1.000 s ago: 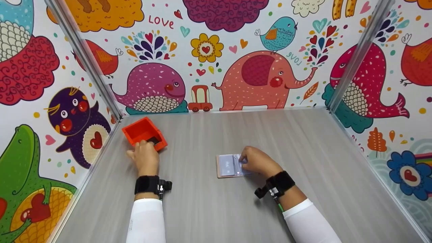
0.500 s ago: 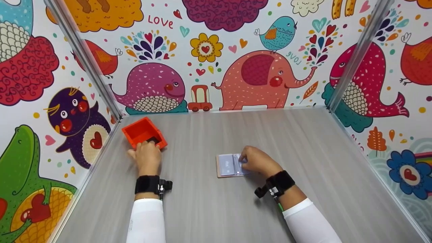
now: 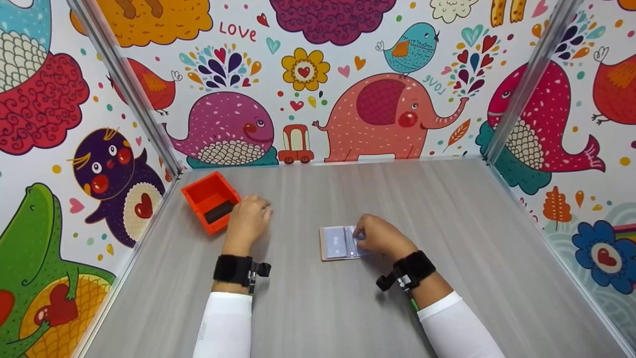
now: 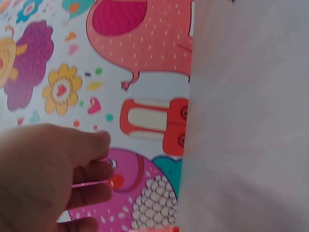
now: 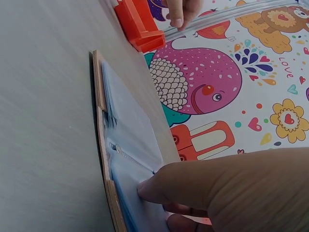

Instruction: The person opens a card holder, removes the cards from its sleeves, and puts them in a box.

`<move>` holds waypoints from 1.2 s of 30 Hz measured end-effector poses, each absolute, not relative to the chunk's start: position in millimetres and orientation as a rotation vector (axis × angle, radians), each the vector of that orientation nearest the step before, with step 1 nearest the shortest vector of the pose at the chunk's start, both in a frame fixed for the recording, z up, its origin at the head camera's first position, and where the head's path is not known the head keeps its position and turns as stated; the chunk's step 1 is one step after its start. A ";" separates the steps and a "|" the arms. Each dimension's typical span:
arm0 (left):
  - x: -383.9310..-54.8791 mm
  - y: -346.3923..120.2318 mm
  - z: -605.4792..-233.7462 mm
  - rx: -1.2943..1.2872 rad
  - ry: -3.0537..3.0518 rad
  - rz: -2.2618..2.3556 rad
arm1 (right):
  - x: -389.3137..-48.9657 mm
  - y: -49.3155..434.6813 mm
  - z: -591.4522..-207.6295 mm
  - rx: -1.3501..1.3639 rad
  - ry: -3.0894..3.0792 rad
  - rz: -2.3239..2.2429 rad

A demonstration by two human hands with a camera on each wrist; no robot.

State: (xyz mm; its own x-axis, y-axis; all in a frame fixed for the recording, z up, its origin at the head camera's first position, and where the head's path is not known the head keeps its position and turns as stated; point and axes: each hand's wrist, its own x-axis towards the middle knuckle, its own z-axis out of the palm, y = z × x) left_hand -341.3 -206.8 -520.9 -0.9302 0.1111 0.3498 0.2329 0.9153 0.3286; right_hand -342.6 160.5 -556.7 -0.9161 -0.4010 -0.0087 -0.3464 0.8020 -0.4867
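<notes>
My left hand [image 3: 250, 219] hovers just right of the orange-red open box [image 3: 211, 196], fingers loosely bent. Nothing shows between those fingers [image 4: 94, 169] in the left wrist view. Inside the box, along its near side, lies a dark flat strip-like object [image 3: 218, 212]. A small card holder [image 3: 335, 243] with clear plastic sleeves and a tan cover lies open on the table. My right hand [image 3: 385, 237] holds its right-side sleeves. In the right wrist view the thumb [image 5: 153, 190] presses on the top sleeve while the other fingers curl at the far edge.
A grey wood-grain table [image 3: 298, 308] lies under both hands. Printed walls with cartoon animals [image 3: 377, 119] enclose it at the back and both sides. Metal corner posts [image 3: 516, 94] stand at the back corners. Each wrist wears a black camera strap [image 3: 233, 269].
My left hand has left the box and moved right, uncovering the dark object inside. My right hand and the card holder have stayed in place.
</notes>
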 end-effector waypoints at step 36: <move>-316.2 -96.3 -547.9 -0.812 -3.069 -0.486 | -346.0 163.5 -560.1 -0.691 2.877 -0.794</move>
State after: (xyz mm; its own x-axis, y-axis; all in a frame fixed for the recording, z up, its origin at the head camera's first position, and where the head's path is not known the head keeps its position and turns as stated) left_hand -316.2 -96.3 -547.9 -0.8700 0.4930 0.0098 0.4719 0.8267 0.3063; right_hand -346.0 163.5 -560.1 -0.8953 -0.4434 0.0431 -0.4027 0.7643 -0.5036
